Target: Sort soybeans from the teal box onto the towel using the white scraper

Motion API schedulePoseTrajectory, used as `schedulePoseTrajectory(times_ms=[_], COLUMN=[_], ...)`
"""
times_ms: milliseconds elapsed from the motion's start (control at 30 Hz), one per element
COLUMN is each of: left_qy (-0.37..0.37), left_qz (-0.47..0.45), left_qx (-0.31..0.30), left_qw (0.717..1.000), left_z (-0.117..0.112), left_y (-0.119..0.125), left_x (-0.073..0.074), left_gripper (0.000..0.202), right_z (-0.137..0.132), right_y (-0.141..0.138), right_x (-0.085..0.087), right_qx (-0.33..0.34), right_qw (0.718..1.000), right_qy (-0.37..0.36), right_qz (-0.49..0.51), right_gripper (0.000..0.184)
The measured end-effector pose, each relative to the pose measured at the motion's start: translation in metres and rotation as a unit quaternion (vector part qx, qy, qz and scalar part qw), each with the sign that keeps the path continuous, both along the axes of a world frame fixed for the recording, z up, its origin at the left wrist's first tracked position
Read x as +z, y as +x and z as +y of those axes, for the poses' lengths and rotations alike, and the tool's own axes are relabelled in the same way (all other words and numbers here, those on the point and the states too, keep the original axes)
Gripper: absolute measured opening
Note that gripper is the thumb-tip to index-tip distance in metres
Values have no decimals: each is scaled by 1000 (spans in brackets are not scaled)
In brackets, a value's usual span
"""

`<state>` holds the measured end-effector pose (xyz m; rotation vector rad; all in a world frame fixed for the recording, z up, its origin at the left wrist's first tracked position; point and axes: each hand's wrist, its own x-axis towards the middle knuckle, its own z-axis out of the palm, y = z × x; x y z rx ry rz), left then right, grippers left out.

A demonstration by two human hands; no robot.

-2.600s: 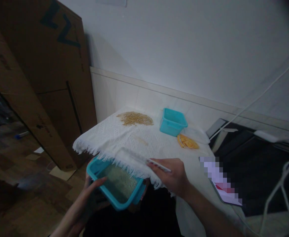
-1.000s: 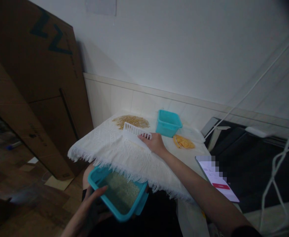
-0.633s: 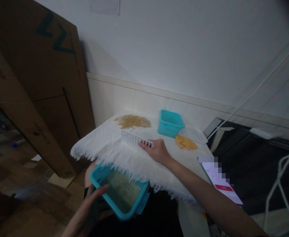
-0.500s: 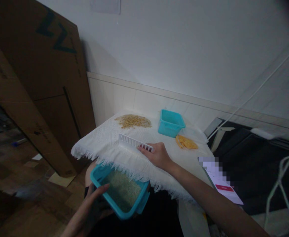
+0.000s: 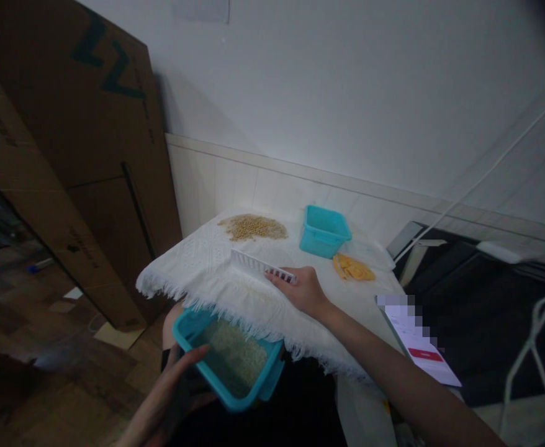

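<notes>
My left hand grips the near left rim of a teal plastic tub, its thumb over the edge. Pale grains, perhaps rice, lie in the tub, which sits below the table's front edge. Above the cloth, my right hand is closed on one end of a white slotted plastic strip, which slants away to the left. Beyond the strip, a pile of tan beans is spread on the white fringed tablecloth. Cloth fringe hangs over the tub's far rim.
A second teal tub stands at the back of the table, beside a yellow-orange bundle. A phone with a lit screen lies at the right. Tall cardboard boxes rise on the left, and white cables hang at the right.
My right hand and the white slotted strip have shifted slightly to the right. My left hand keeps its hold on the tub. The whole view has moved a little.
</notes>
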<state>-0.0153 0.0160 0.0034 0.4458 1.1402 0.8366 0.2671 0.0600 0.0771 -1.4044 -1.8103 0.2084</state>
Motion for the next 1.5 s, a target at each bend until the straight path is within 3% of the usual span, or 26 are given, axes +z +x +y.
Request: schedulePoseTrajectory(times_ms=[267, 400, 533, 733, 1167, 1367, 1500], left_qy=[-28, -29, -23, -11, 3, 2, -1], left_qz=[-7, 3, 2, -29, -21, -18, -15], left_qx=[-20, -16, -13, -24, -25, -30, -23], left_qw=[999, 999, 1000, 999, 999, 999, 1000], left_z=[2, -1, -6, -14, -14, -12, -8], left_y=[3, 7, 13, 16, 14, 13, 9], left_x=[-4, -9, -6, 2, 4, 4, 3], left_gripper=[105, 101, 97, 93, 93, 85, 80], right_z=[-30, -47, -79, -115, -126, -96, -79], right_y=[-15, 1, 21, 26, 0, 8, 11], right_x=[-1, 6, 6, 1, 9, 8, 0], right_qx=[52, -9, -71, -74, 17, -25, 12], right_qw=[998, 998, 991, 991, 985, 977, 966], right_qy=[22, 61, 92, 84, 135, 170, 212], right_qz=[-18, -15, -62, -80, -101, -124, -149], right_gripper=[39, 33, 27, 25, 21, 24, 24])
